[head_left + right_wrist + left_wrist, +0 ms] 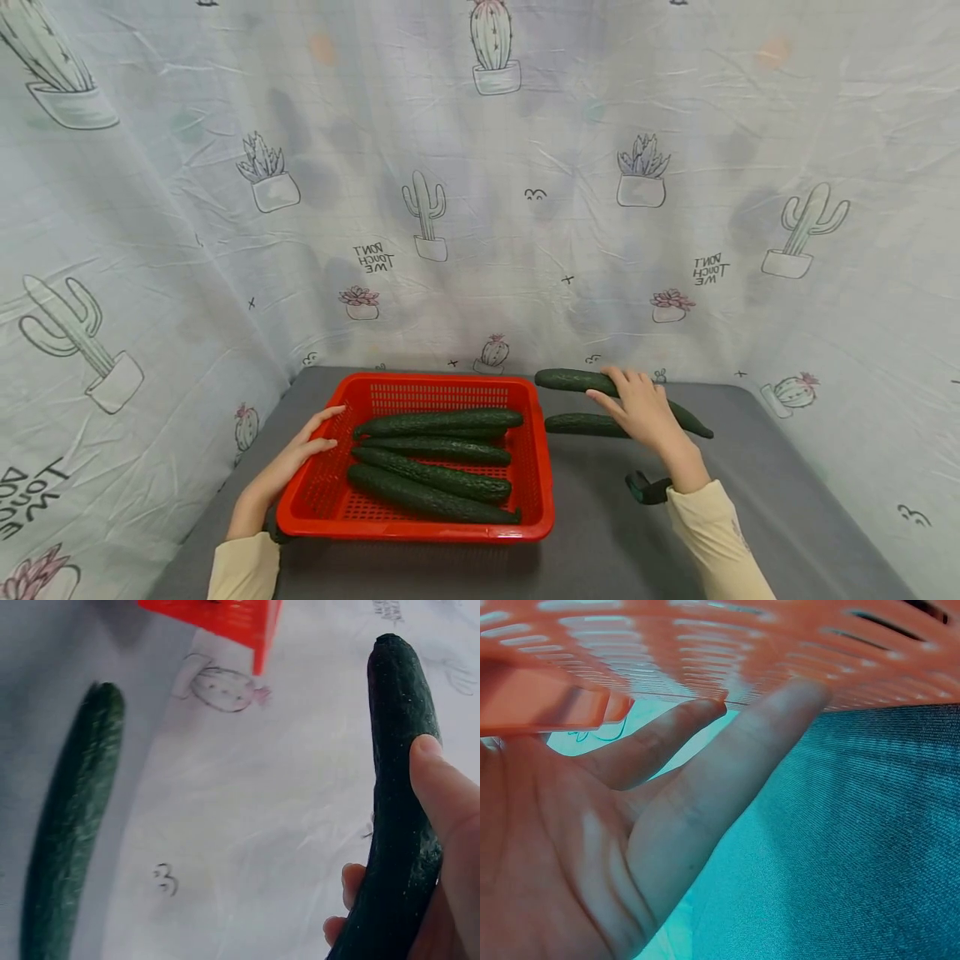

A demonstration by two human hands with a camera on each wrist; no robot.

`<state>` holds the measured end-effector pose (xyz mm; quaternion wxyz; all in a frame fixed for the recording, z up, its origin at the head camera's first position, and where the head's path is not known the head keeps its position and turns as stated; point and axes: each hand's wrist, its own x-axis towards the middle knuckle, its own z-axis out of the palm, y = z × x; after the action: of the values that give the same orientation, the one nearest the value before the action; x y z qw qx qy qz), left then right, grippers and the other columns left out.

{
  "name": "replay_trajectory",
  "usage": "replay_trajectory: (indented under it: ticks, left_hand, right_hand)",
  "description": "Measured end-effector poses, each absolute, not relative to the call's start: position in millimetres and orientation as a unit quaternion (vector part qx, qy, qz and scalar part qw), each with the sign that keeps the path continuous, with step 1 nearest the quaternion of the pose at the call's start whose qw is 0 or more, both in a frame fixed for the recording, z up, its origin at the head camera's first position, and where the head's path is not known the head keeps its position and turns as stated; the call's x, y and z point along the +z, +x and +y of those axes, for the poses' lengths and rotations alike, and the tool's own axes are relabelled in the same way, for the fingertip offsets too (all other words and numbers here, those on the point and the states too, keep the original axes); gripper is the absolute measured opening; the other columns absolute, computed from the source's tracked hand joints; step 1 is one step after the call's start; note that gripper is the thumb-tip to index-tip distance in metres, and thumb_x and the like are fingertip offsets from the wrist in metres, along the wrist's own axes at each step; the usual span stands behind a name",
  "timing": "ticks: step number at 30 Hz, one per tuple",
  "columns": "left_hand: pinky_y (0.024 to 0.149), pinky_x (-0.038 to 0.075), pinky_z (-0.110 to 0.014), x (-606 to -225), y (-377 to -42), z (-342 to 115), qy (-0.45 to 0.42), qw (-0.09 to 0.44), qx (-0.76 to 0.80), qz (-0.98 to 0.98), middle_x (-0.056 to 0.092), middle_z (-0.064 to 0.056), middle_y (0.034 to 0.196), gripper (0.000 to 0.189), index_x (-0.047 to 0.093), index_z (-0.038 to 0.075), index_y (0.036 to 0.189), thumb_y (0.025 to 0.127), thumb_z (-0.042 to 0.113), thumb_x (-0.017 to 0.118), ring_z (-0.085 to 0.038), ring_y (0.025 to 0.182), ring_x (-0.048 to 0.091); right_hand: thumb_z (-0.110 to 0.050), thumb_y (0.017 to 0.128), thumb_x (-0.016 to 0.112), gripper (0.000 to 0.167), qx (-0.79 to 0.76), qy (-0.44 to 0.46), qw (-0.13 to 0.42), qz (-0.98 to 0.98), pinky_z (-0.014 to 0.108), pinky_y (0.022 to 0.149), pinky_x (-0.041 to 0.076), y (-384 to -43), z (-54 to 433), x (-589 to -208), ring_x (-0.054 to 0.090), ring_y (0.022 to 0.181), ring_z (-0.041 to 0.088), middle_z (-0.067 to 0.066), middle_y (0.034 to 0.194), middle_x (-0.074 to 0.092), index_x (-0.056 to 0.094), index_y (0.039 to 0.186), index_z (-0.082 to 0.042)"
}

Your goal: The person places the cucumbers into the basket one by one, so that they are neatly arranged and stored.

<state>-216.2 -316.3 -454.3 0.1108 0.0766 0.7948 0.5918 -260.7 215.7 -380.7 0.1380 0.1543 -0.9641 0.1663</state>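
My right hand (647,410) grips a dark green cucumber (401,780), thumb on one side and fingers curled round the other. In the head view this cucumber is raised to the right of the red plastic basket (546,500), one end close to the rim. A second cucumber (585,424) lies on the table just below it, partly hidden by the hand. My left hand (288,458) holds the basket's left rim, with fingertips over the edge; the left wrist view shows other fingers (705,795) against the slotted outer wall. Inside the basket, several cucumbers (435,450) lie side by side.
A dark strap-like item (647,488) shows by the right wrist. The grey table (600,550) ends at a pale curtain (480,317) printed with potted cacti, which stands behind and on both sides.
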Motion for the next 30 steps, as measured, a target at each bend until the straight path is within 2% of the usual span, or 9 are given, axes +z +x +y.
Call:
replay_trajectory:
  ticks: [4,9,22,30]
  left_hand:
    - [0.088,0.044,-0.035,-454,-216,-316,0.076,0.115,0.597,0.791,0.010,-0.011,0.152,0.055,0.017,0.024,0.147,0.098,0.025,0.041,-0.038,0.127,0.034]
    - [0.088,0.044,-0.035,-455,-217,-316,0.077,0.114,0.597,0.790,0.010,-0.011,0.152,0.055,0.017,0.024,0.147,0.098,0.025,0.042,-0.038,0.127,0.034]
    - [0.094,0.037,-0.041,-456,-220,-319,0.092,0.088,0.573,0.810,0.008,-0.010,0.152,0.054,0.020,0.020,0.147,0.098,0.025,0.042,-0.034,0.134,0.019]
    - [0.092,0.039,-0.039,-452,-216,-316,0.080,0.099,0.578,0.806,0.008,-0.011,0.152,0.054,0.019,0.021,0.147,0.098,0.025,0.042,-0.036,0.131,0.025]
  right_hand:
    - [-0.056,0.089,0.047,0.058,0.159,0.165,0.149,-0.962,0.054,0.079,0.035,-261,210,-371,0.048,0.105,0.039,0.016,0.117,0.055,0.049,0.128,-0.013]
    - [-0.059,0.088,0.046,0.060,0.150,0.172,0.149,-0.962,0.046,0.071,0.034,-259,200,-359,0.048,0.097,0.036,0.014,0.108,0.054,0.049,0.127,-0.015]
    - [-0.060,0.088,0.044,0.058,0.123,0.193,0.153,-0.961,0.038,0.069,0.029,-255,163,-336,0.044,0.094,0.030,0.009,0.108,0.052,0.050,0.126,-0.017]
    - [-0.057,0.088,0.047,0.054,0.104,0.205,0.160,-0.960,0.040,0.070,0.030,-254,139,-336,0.044,0.094,0.031,0.009,0.105,0.052,0.051,0.126,-0.019]
